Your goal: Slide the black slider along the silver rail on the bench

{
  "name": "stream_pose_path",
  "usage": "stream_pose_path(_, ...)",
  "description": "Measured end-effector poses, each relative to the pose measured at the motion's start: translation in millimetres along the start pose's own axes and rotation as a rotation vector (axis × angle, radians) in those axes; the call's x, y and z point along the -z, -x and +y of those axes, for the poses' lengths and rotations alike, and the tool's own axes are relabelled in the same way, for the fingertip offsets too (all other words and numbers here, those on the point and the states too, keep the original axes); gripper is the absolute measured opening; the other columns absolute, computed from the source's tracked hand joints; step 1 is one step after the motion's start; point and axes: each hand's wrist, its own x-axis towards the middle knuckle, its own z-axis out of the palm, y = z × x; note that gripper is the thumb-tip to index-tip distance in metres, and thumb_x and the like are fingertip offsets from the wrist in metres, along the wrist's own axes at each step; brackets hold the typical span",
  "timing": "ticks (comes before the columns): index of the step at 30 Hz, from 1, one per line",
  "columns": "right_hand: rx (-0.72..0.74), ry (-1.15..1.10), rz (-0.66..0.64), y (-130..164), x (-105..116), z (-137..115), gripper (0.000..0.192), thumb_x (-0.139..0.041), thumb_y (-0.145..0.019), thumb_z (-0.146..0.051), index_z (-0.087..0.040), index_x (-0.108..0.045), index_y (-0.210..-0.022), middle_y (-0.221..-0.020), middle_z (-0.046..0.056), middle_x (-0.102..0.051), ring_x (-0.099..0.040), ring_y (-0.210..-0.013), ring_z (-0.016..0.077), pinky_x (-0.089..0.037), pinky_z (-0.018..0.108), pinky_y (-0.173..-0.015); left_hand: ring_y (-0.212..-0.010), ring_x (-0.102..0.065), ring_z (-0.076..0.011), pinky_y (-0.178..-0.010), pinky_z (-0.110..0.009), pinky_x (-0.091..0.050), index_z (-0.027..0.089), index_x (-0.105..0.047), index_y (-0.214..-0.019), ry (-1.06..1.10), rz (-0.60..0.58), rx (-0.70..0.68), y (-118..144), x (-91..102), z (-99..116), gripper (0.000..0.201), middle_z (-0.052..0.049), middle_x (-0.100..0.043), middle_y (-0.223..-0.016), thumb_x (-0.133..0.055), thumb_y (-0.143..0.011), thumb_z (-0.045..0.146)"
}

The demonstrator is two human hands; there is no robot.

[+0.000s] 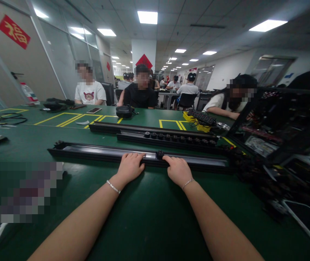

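Note:
A long black rail with a silver channel (95, 151) lies across the green table in front of me. My left hand (130, 166) rests on its near edge, fingers curled over the rail. My right hand (177, 169) sits just to the right, fingertips touching a small black socket module (159, 154) seated in the channel. Behind it lies a second rail (171, 138) filled with several black modules, and a third, bare rail (108, 127) further back.
A heap of black modules (249, 163) and a dark bin (282, 123) stand at right. A yellow tray with a power strip (201, 119), a black pouch (124, 111), a phone (94, 110) and cables (5, 119) lie farther off. Several people sit across the table.

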Motion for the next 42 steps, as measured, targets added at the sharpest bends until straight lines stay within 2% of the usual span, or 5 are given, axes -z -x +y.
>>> stream_pose_path(8, 0.002, -0.029, 0.079, -0.3, -2.7, 4.9, 0.042, -0.041, -0.077, -0.011, -0.027, -0.061, -0.111, -0.103, 0.002, -0.065, -0.056, -0.094, 0.0169, -0.036, 0.028, -0.083, -0.103, -0.054, -0.0228, -0.092, -0.039, -0.031, 0.027, -0.051, -0.122, 0.004, -0.001, 0.000, 0.2, -0.4, -0.1, 0.040, -0.005, -0.064, -0.107, -0.044, -0.083, 0.034)
stream_pose_path(14, -0.020, -0.021, 0.056, -0.8, -0.8, 4.8, 0.041, -0.039, -0.079, -0.011, -0.027, -0.061, -0.110, -0.100, 0.003, -0.066, -0.057, -0.092, 0.0170, -0.037, 0.028, -0.082, -0.102, -0.054, -0.0229, -0.091, -0.040, -0.032, 0.027, -0.051, -0.122, 0.000, 0.008, -0.007, -0.1, -1.2, -0.9, 0.040, -0.005, -0.064, -0.107, -0.045, -0.083, 0.034)
stream_pose_path(33, -0.081, -0.019, 0.118, -0.4, -2.2, 15.4, 0.036, -0.039, -0.078, -0.010, -0.025, -0.065, -0.098, -0.094, 0.002, -0.066, -0.057, -0.086, 0.0158, -0.037, 0.026, -0.077, -0.102, -0.054, -0.0226, -0.091, -0.039, -0.032, 0.027, -0.051, -0.121, 0.000, 0.003, -0.015, 0.1, -0.4, -1.4, 0.039, -0.005, -0.064, -0.108, -0.044, -0.083, 0.035)
stream_pose_path(37, -0.065, -0.039, 0.166, -0.7, -4.8, 20.0, 0.036, -0.041, -0.077, -0.010, -0.024, -0.069, -0.095, -0.100, 0.003, -0.066, -0.056, -0.090, 0.0160, -0.038, 0.025, -0.081, -0.099, -0.054, -0.0230, -0.092, -0.040, -0.032, 0.024, -0.057, -0.108, -0.008, 0.014, -0.022, -0.1, -2.5, -2.4, 0.030, -0.005, -0.065, -0.102, -0.045, -0.082, 0.035)
stream_pose_path(42, -0.063, -0.084, 0.218, 0.0, -4.9, 23.9, 0.039, -0.041, -0.076, -0.008, -0.024, -0.071, -0.093, -0.102, 0.002, -0.067, -0.056, -0.092, 0.0165, -0.039, 0.026, -0.085, -0.098, -0.055, -0.0234, -0.102, -0.047, -0.024, 0.021, -0.058, -0.088, 0.010, 0.049, -0.015, -2.1, -7.5, -5.2, 0.019, -0.006, -0.066, -0.097, -0.047, -0.080, 0.034)
